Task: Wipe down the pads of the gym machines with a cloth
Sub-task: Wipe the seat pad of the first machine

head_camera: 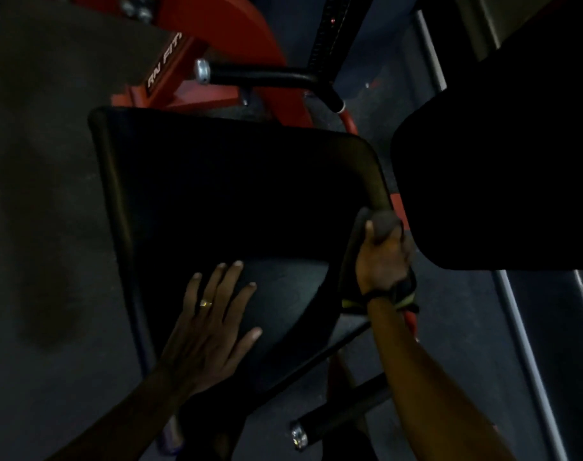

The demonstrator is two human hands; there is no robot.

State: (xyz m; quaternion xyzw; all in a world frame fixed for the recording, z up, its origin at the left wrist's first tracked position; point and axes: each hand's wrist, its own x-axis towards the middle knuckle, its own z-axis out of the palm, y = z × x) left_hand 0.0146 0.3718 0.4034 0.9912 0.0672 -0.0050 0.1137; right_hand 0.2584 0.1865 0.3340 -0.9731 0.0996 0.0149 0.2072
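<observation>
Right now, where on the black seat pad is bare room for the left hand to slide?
The seat pad is bare between the left hand and its far edge by the red frame. The right edge is crowded: the right hand presses a cloth there, beside another dark pad.

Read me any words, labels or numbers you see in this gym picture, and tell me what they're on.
"RN FIT": white letters on the red machine frame, cut off at both ends, so only part of a name.
No other text shows on the black seat pad, the handles or the floor.
</observation>
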